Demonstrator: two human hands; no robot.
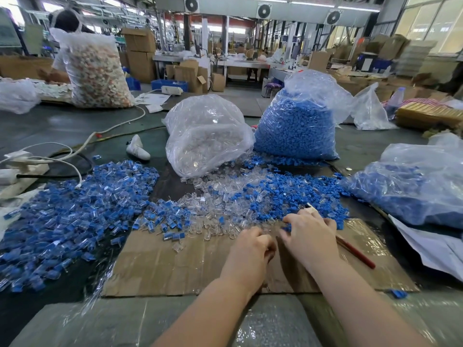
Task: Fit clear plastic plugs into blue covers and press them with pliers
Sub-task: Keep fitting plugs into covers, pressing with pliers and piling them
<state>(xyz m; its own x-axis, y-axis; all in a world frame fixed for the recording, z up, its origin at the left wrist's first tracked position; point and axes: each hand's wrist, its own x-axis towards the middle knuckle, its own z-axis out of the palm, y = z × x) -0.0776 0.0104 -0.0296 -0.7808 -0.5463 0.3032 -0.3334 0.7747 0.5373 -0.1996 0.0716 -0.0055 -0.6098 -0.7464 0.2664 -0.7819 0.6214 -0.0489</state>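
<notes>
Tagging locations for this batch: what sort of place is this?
Most likely a factory assembly floor: big bags of clear plugs and blue covers, a heap of fitted pieces, stacked cartons and workbenches behind.

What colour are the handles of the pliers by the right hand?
Red, on the pliers handle lying on the cardboard; head view.

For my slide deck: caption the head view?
Both hands sort clear plugs and blue covers on cardboard.
</notes>
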